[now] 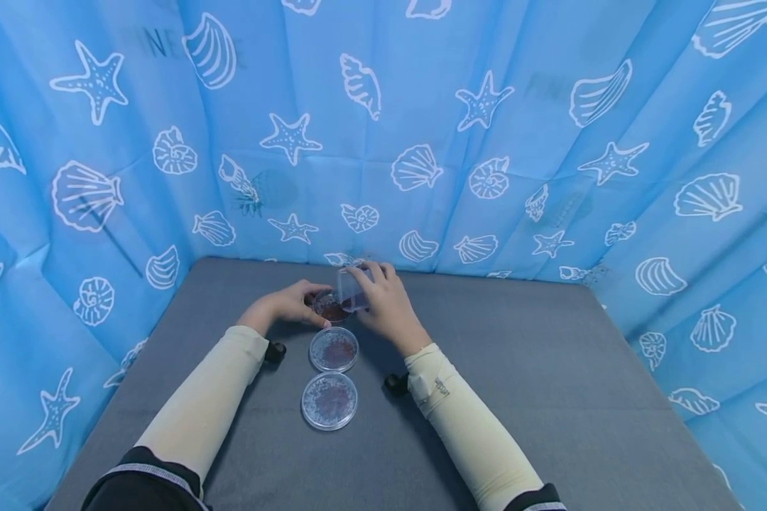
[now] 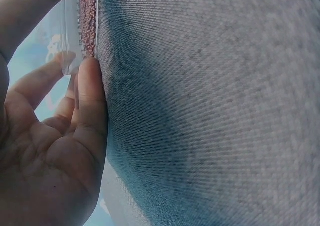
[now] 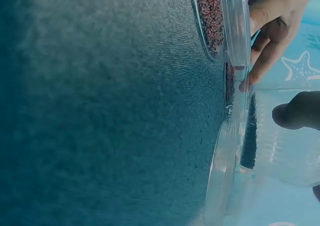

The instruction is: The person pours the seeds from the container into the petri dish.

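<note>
At the far end of a row of round clear dishes, my left hand (image 1: 289,304) grips the farthest petri dish (image 1: 332,314) by its sides. Reddish-brown grains (image 2: 88,23) fill its bottom in the left wrist view. My right hand (image 1: 386,301) holds a clear plastic container (image 1: 350,289), tilted, at the right edge of that dish. Inside the container, a dark layer (image 3: 249,136) lies near its mouth. Two more petri dishes, a middle one (image 1: 334,349) and a near one (image 1: 329,402), stand in line toward me with similar grains.
A clear round dish or lid (image 3: 217,176) sits beside the container in the right wrist view. Grey cloth covers the table (image 1: 518,369). A blue curtain (image 1: 383,128) with shell prints hangs behind and along the sides. Small black devices (image 1: 395,385) are at both wrists.
</note>
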`<state>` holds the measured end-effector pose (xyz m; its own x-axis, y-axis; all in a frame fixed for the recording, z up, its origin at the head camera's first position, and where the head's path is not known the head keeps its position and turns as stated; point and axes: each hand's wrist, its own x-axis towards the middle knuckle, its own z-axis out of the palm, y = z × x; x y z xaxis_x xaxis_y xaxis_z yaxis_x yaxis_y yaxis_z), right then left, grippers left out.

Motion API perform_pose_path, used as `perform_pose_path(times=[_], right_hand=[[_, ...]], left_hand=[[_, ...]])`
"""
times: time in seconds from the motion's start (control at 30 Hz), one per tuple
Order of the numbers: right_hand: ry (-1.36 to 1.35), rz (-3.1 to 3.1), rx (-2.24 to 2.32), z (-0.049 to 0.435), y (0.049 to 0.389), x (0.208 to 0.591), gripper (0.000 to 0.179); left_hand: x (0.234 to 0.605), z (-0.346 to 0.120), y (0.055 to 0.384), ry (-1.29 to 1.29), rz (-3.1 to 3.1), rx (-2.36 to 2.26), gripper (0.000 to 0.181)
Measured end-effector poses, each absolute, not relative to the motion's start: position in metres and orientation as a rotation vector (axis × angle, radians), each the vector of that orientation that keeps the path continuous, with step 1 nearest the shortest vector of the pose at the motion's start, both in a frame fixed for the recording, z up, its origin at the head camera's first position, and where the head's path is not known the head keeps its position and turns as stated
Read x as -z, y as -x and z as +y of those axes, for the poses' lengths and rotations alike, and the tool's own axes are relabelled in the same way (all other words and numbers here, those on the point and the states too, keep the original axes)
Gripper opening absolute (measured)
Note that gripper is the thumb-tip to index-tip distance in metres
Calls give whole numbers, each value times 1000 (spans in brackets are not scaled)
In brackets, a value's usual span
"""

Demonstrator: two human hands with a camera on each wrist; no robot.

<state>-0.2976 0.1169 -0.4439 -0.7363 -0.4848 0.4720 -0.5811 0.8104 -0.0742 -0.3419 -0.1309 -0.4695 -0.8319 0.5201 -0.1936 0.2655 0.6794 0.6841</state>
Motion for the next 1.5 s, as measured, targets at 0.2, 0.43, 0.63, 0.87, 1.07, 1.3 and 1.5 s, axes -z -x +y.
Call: perform_pose_path(times=[0.2,0.43,0.63,0.87,1.07,1.3,1.5], right_hand=[[-627,-2647,-489,125,298,451,88],[-476,-2606,-798,150,294,452,88],[-297,-2524,-1220,188,294,448,93],[-90,-2595,-1291,241,291,443,90],[11,-2661,-1401,283,286,441,92],[72,-2674,-1495,309,281,448,91],[84,-2693,-1528,322,275,456,93]], left_hand=[[470,-136,340,-588,2515,-947,96],[473,-138,342,-590,2510,-940,96],[472,-138,341,-608,2514,-947,96],[471,-135,340,-607,2495,-969,96],[469,-135,340,-633,2502,-962,97],[469,-136,341,-658,2511,-964,99],[468,-134,343,-631,2502,-959,98]])
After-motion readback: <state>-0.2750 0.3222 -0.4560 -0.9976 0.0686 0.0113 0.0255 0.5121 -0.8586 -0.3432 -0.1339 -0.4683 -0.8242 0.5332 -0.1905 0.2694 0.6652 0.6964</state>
